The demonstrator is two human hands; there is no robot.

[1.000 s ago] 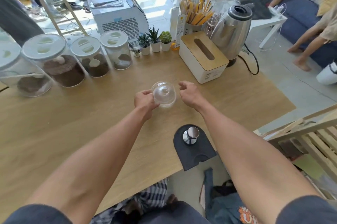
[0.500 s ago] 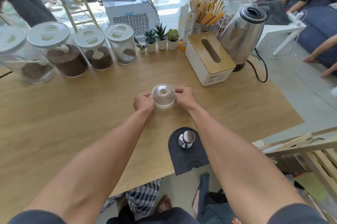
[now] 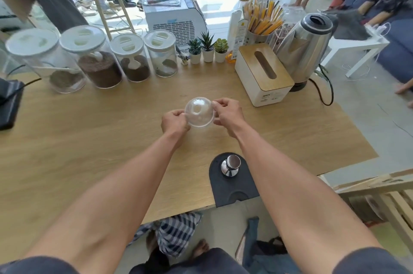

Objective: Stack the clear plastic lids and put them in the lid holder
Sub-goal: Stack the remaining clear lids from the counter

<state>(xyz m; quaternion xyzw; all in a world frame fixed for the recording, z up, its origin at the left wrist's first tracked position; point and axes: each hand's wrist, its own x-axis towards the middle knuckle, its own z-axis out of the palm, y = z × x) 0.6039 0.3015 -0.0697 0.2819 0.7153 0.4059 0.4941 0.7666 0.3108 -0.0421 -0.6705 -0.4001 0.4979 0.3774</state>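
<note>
**Both hands grip domed lid over table**

Above the wooden table point(image 3: 67, 151), the left hand point(image 3: 174, 122) and right hand point(image 3: 226, 115) pinch opposite rims of the clear domed plastic lid point(image 3: 199, 112), held mid-table, between the hands.

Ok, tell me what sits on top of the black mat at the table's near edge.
A metal tamper stands upright on the black mat. The mat under its base is covered; nothing else shows on it.
</note>
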